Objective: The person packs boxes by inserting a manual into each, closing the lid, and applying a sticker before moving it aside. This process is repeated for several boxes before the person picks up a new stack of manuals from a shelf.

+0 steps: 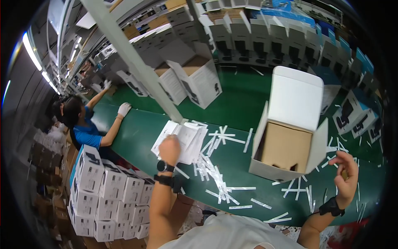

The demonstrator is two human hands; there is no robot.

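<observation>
My left hand [170, 150] is closed over a pile of white printed leaflets [188, 141] on the green table. Its fingertips are hidden, so I cannot see whether a leaflet is between them. To the right stands an open white carton [295, 93], its lid and side flaps raised. A brown cardboard insert [287, 143] fills its inside. Beside the carton's right flap, my right hand [347, 176] hovers with fingers loosely bent and apart, nothing visible in them. White strips [213, 176] lie scattered between the leaflets and the carton, with more under my right hand.
Open cartons [201, 85] stand across the green table [141, 130], with a long row of box sleeves [259, 43] behind. A grey post [137, 62] rises by the leaflets. White boxes [112, 182] are stacked at left, near a co-worker in a blue shirt [92, 130].
</observation>
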